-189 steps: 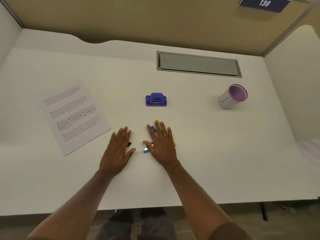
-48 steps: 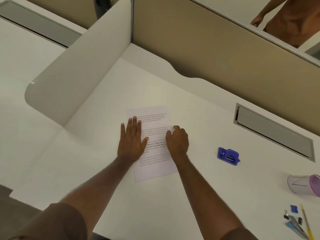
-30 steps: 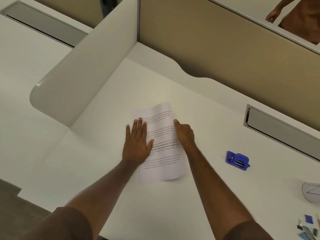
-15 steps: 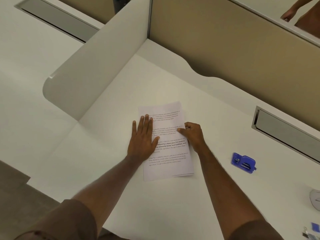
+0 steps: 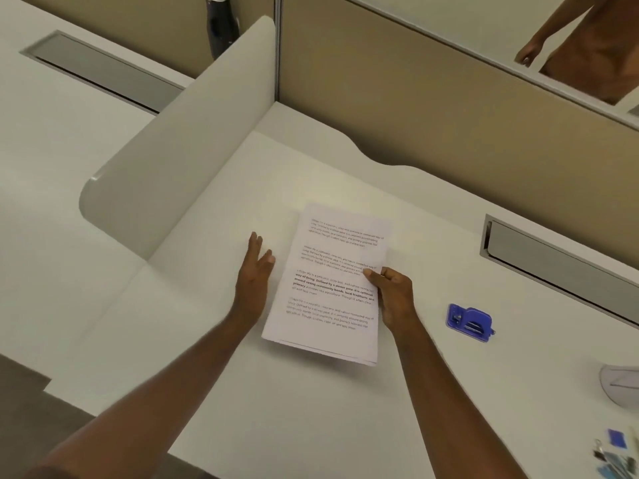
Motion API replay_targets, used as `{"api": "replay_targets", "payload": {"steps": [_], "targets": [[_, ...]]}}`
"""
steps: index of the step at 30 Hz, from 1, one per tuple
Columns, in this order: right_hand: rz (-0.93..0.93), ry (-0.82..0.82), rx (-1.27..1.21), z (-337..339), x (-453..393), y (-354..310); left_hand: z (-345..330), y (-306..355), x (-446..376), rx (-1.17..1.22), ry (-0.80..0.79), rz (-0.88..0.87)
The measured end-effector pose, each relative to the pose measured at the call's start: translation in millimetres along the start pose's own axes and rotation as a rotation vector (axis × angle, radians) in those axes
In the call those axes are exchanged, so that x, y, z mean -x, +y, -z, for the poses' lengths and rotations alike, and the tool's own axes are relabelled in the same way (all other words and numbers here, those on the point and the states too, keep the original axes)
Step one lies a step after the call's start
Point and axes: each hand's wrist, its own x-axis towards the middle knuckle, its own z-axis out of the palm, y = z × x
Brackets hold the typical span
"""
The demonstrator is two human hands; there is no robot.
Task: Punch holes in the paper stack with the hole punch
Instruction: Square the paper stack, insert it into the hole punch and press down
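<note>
A stack of printed white paper (image 5: 332, 288) is lifted a little off the white desk (image 5: 311, 409), casting a shadow under its near edge. My right hand (image 5: 392, 295) pinches its right edge, thumb on top of the text. My left hand (image 5: 254, 271) hovers just left of the stack with straight fingers, not holding it. The blue hole punch (image 5: 469, 321) sits on the desk to the right of my right hand, apart from the paper.
A curved white divider (image 5: 173, 160) stands to the left and a tan partition (image 5: 449, 108) behind. A grey cable flap (image 5: 553, 257) lies at right. A tipped cup (image 5: 622, 385) and several small stationery items (image 5: 615, 454) sit at the right edge. Another person (image 5: 587, 46) stands beyond the partition.
My right hand has gripped the stack's right edge and raised it off the desk. My left hand has come off the paper and moved to its left.
</note>
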Motion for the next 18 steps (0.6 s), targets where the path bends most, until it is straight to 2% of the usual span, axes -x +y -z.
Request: {"api": "replay_targets", "payload": {"steps": [3, 8, 12, 18], "targets": [[0.022, 0.099, -0.119, 10, 15, -4, -13, 17, 15, 0.339, 0.007, 0.218], [0.073, 0.269, -0.273, 27, 40, -11, -45, 18, 61, 0.58, -0.149, 0.321], [0.106, 0.392, -0.367, 41, 57, -13, -80, 20, 90, 0.537, -0.218, 0.258], [0.15, 0.475, -0.461, 61, 85, -6, -120, 8, 113, 0.301, 0.011, 0.269]]}}
